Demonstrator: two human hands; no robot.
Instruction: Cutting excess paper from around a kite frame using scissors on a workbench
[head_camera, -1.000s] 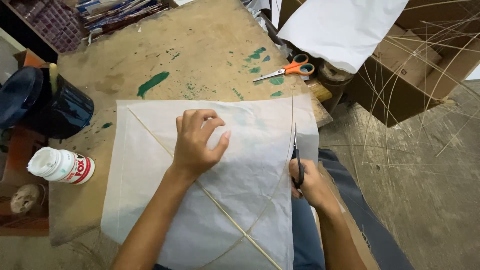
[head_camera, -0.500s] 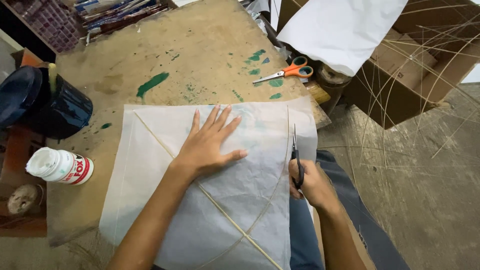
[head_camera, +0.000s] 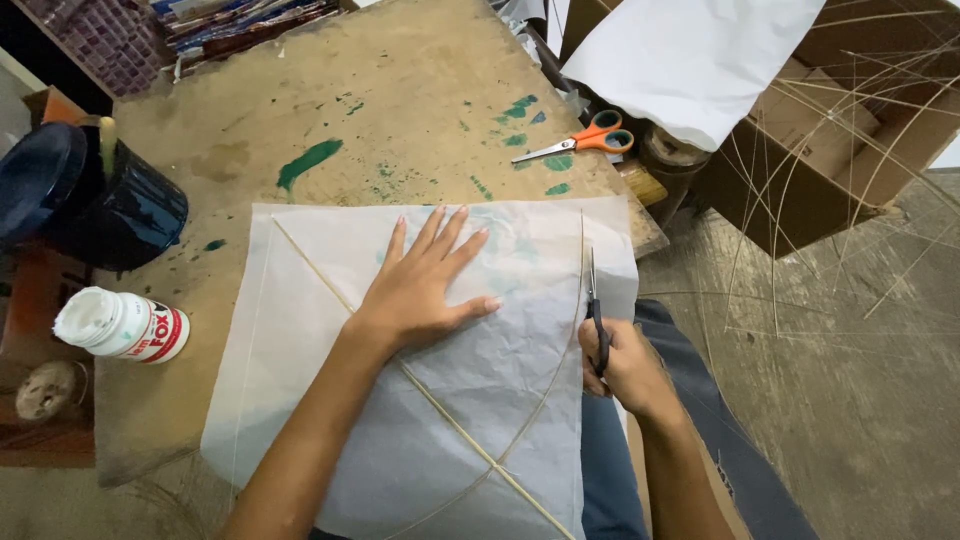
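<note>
A sheet of thin white paper (head_camera: 300, 350) lies on the worn wooden table (head_camera: 400, 110), with thin bamboo sticks (head_camera: 450, 415) crossed and bowed on top like a kite frame. My left hand (head_camera: 425, 285) presses flat on the paper, fingers spread. My right hand (head_camera: 625, 365) grips black-handled scissors (head_camera: 595, 310) at the paper's right edge, blades pointing away from me along the curved stick.
Orange-handled scissors (head_camera: 580, 142) lie at the table's far right. A white glue bottle (head_camera: 120, 325) lies on its side at left, next to a dark pot (head_camera: 95, 205). A cardboard box (head_camera: 810, 130) with white paper and loose bamboo strips (head_camera: 850, 230) stands on the floor at right.
My left hand has gone from curled fingers to flat and spread on the paper. The scissors stay at the right edge.
</note>
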